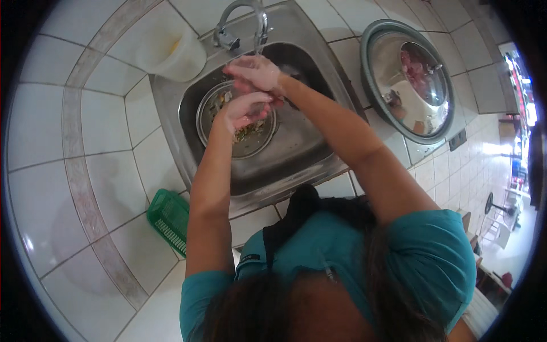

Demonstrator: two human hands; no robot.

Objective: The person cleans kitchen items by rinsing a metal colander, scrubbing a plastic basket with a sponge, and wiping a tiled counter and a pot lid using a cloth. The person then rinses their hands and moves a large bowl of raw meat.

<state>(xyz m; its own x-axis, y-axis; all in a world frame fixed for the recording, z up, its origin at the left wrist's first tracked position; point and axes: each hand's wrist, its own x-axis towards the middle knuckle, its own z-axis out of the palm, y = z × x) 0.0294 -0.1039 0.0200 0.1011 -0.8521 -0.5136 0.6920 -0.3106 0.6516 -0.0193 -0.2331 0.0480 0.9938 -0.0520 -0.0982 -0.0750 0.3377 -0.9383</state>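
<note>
My right hand [255,72], pale with what looks like lather or water, is just under the spout of the chrome faucet [261,25]. Close below it, my left hand [248,109] is palm up with curled fingers; the two hands meet or overlap near the right wrist. Neither hand shows an object in it. Both are over the steel sink [299,145]. Beneath them in the basin lies a round metal strainer or pan [252,150] with food scraps [248,133], partly hidden by my left hand and forearm.
A whitish plastic tub [183,60] stands at the sink's upper left corner. Right of the sink is a grey-green basin [372,85] holding a shiny metal bowl or lid [397,64] and reddish contents, perhaps meat. A green plastic basket [164,209] is at lower left, by the tiled wall.
</note>
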